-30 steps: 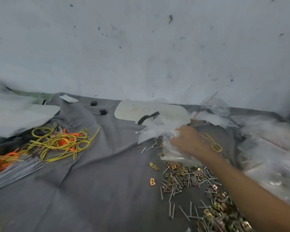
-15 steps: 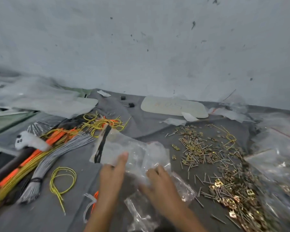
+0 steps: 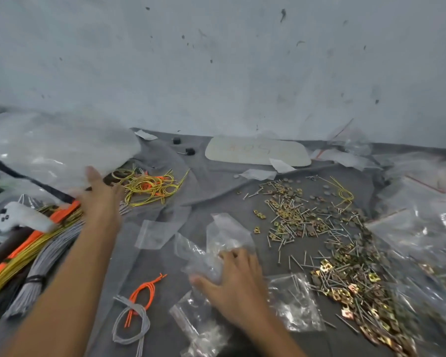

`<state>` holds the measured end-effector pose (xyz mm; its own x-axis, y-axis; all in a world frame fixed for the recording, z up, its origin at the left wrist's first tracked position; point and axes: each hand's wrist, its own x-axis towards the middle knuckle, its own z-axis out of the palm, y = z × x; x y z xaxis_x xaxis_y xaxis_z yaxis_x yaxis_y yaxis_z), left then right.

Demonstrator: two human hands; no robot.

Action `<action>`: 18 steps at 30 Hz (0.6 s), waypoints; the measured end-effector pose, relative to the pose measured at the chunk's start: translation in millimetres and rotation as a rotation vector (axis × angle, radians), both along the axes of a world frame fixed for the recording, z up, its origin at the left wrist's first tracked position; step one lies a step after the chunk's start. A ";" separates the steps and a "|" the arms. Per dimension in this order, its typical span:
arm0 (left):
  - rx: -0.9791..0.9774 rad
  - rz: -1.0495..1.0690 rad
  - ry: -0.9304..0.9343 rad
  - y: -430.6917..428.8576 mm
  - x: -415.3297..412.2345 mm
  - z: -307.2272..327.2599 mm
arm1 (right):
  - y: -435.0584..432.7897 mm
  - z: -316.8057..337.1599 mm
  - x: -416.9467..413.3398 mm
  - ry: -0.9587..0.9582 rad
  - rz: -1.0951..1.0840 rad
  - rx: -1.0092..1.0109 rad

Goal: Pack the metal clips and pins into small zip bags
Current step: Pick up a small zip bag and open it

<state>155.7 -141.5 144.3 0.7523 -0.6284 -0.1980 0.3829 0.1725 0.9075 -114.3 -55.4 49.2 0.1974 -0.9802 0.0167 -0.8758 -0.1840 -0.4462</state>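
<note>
A wide heap of brass clips and steel pins (image 3: 319, 228) covers the grey cloth at centre right. My right hand (image 3: 237, 282) lies palm down, fingers spread, on a crumpled bunch of clear small zip bags (image 3: 224, 238). One flat empty zip bag (image 3: 155, 233) lies between my arms. A zip bag holding pins (image 3: 296, 302) sits just right of my right hand, and more bags (image 3: 198, 323) lie below it. My left hand (image 3: 98, 197) reaches out to the far left, fingers open and blurred, just short of a large clear plastic sheet (image 3: 57, 153).
Yellow wire loops (image 3: 150, 186), orange and grey wire bundles (image 3: 47, 266) and a white controller (image 3: 21, 220) crowd the left. An orange cord (image 3: 144, 292) and a grey cord loop (image 3: 131, 328) lie near the front. A white oval board (image 3: 258, 150) rests by the wall; filled plastic bags (image 3: 422, 228) pile at right.
My left hand has let go of the large plastic with the black strip and swung out left; that plastic now lies at far left. My right hand settled on the small bags.
</note>
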 end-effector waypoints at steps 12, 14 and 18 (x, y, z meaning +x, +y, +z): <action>0.162 -0.398 -1.238 180.3 -171.2 -91.1 | 60.2 1.6 -71.2 -0.175 -0.301 -0.011; 0.353 -0.501 -1.458 192.4 -193.9 -102.2 | 72.8 -2.8 -84.7 -0.037 -0.306 0.054; 0.506 -0.669 -1.629 173.7 -194.4 -104.9 | 82.2 -15.4 -82.7 -0.102 -0.256 0.066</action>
